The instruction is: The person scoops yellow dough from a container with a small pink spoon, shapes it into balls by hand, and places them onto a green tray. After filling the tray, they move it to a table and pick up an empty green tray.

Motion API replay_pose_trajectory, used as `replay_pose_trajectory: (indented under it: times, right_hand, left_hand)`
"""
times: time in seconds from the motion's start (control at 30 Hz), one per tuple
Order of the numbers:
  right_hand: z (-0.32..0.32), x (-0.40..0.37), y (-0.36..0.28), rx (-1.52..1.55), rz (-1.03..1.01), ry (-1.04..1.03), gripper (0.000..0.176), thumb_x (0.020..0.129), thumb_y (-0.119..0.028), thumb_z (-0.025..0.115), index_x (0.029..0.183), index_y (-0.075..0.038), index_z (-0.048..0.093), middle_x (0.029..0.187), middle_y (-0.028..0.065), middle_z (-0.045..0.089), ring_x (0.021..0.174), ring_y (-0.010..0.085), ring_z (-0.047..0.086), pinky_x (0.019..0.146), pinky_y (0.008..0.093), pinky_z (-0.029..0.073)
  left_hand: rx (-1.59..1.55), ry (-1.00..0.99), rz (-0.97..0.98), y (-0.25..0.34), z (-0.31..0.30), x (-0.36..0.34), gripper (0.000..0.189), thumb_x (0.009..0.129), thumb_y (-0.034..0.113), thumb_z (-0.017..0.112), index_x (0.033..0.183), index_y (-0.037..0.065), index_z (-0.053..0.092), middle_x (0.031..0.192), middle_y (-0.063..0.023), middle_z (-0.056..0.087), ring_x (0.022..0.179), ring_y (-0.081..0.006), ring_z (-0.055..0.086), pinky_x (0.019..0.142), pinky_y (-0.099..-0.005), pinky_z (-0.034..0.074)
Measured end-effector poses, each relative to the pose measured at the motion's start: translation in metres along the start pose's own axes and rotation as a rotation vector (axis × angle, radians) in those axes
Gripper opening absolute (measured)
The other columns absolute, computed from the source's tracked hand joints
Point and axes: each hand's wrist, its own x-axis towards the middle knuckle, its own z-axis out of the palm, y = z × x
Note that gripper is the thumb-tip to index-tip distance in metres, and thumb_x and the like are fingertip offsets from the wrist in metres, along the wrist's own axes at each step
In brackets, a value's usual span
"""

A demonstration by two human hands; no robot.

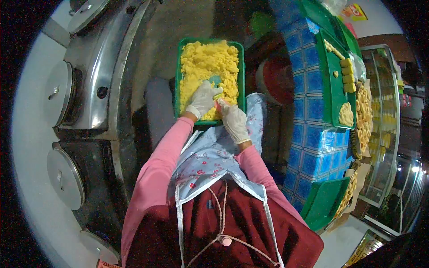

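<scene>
A green tray point(244, 85) full of crumbly yellow dough point(210, 56) rests on my lap. My left hand point(203, 99), in a whitish glove, is over the near half of the dough, its fingers curled in toward the middle. At the tray's near right corner, my gloved right hand point(234, 121) is closed, its fingertips meeting the left ones. Between them shows a small pink and yellow-green thing point(218, 102), mostly covered by the fingers, whose kind I cannot make out. A patch of green tray bottom shows through the dough just beyond my left hand.
A blue-tiled counter point(308, 89) at right holds a green tray point(328, 85) with yellow dough rolls point(347, 73) and a flat pale dough piece point(346, 115). Shaped pieces point(364, 116) lie beyond, beside a glass cabinet point(380, 129). Left stands a metal stove unit point(96, 89) with round lids point(58, 94).
</scene>
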Motion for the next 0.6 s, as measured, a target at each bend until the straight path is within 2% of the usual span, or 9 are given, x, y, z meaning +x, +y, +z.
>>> replay_pose_trajectory:
  times: [0.1, 0.2, 0.23, 0.27, 0.33, 0.37, 0.47, 0.53, 0.6]
  right_hand:
    - [-0.014, 0.004, -0.010, -0.167, -0.058, 0.224, 0.020, 0.090, -0.024, 0.057, 0.106, -0.021, 0.069, 0.075, 0.0122, 0.060, 0.073, 0.0353, 0.061, 0.064, 0.0491, 0.047]
    - [0.010, 0.021, -0.012, 0.203, -0.052, 0.243, 0.024, 0.087, -0.024, 0.066, 0.107, -0.013, 0.071, 0.077, 0.0133, 0.064, 0.079, 0.0322, 0.064, 0.068, 0.0444, 0.049]
    - [0.019, 0.033, -0.018, 0.373, 0.040, 0.136, 0.022, 0.082, -0.024, 0.070, 0.095, -0.006, 0.072, 0.077, 0.0162, 0.068, 0.078, 0.0340, 0.067, 0.069, 0.0442, 0.050]
    - [0.028, 0.042, -0.022, 0.467, 0.097, 0.107, 0.022, 0.081, -0.025, 0.072, 0.091, -0.005, 0.072, 0.077, 0.0171, 0.069, 0.078, 0.0346, 0.067, 0.069, 0.0440, 0.051]
    - [0.042, 0.060, -0.027, 0.652, 0.201, 0.058, 0.025, 0.078, -0.028, 0.075, 0.084, -0.004, 0.071, 0.078, 0.0189, 0.070, 0.078, 0.0357, 0.068, 0.069, 0.0436, 0.051]
    - [0.043, 0.068, -0.029, 0.604, 0.285, 0.011, 0.030, 0.073, -0.029, 0.079, 0.082, -0.003, 0.069, 0.077, 0.0195, 0.069, 0.078, 0.0360, 0.068, 0.070, 0.0434, 0.051]
    - [0.055, 0.079, -0.025, 0.588, 0.291, -0.056, 0.036, 0.066, -0.028, 0.084, 0.083, -0.004, 0.062, 0.077, 0.0185, 0.067, 0.079, 0.0379, 0.066, 0.069, 0.0461, 0.051]
    - [0.048, 0.077, -0.029, 0.601, 0.275, -0.031, 0.037, 0.066, -0.028, 0.084, 0.082, -0.004, 0.060, 0.077, 0.0187, 0.066, 0.079, 0.0383, 0.066, 0.068, 0.0459, 0.051]
    - [0.048, 0.075, -0.027, 0.606, 0.280, -0.012, 0.037, 0.066, -0.028, 0.084, 0.081, -0.004, 0.060, 0.077, 0.0186, 0.066, 0.079, 0.0383, 0.065, 0.068, 0.0455, 0.050]
  left_hand:
    - [0.002, -0.017, -0.074, -0.011, -0.005, 0.000, 0.042, 0.072, 0.016, 0.072, 0.113, 0.009, 0.068, 0.102, -0.0203, 0.061, 0.101, -0.0378, 0.060, 0.084, -0.0447, 0.049]
    - [0.081, 0.060, -0.135, -0.013, -0.008, -0.013, 0.038, 0.074, 0.017, 0.071, 0.109, 0.006, 0.063, 0.101, -0.0204, 0.060, 0.099, -0.0389, 0.060, 0.083, -0.0462, 0.050]
    - [0.100, 0.095, -0.119, -0.008, -0.011, -0.016, 0.035, 0.074, 0.018, 0.070, 0.105, 0.005, 0.061, 0.101, -0.0202, 0.059, 0.097, -0.0398, 0.059, 0.083, -0.0465, 0.050]
    - [0.120, 0.132, -0.102, -0.003, -0.016, -0.017, 0.033, 0.075, 0.019, 0.070, 0.101, 0.004, 0.059, 0.100, -0.0201, 0.058, 0.096, -0.0406, 0.059, 0.082, -0.0468, 0.050]
    - [0.116, 0.112, -0.109, -0.016, -0.004, -0.015, 0.031, 0.075, 0.015, 0.065, 0.104, 0.004, 0.057, 0.098, -0.0195, 0.056, 0.092, -0.0403, 0.057, 0.077, -0.0480, 0.048]
    - [0.130, 0.118, -0.125, -0.018, 0.003, -0.015, 0.031, 0.075, 0.013, 0.063, 0.104, 0.004, 0.056, 0.098, -0.0193, 0.055, 0.090, -0.0401, 0.057, 0.076, -0.0480, 0.047]
    - [0.130, 0.213, -0.074, -0.020, 0.007, -0.022, 0.030, 0.073, 0.007, 0.059, 0.102, 0.005, 0.054, 0.096, -0.0195, 0.053, 0.084, -0.0408, 0.056, 0.070, -0.0495, 0.046]
    - [0.071, 0.243, -0.084, -0.009, 0.000, -0.024, 0.022, 0.075, 0.003, 0.058, 0.095, 0.005, 0.053, 0.093, -0.0216, 0.054, 0.080, -0.0446, 0.058, 0.067, -0.0534, 0.048]
    - [0.057, 0.182, -0.133, 0.001, -0.007, -0.024, 0.026, 0.074, 0.002, 0.059, 0.099, 0.005, 0.053, 0.095, -0.0208, 0.054, 0.082, -0.0440, 0.058, 0.068, -0.0522, 0.048]
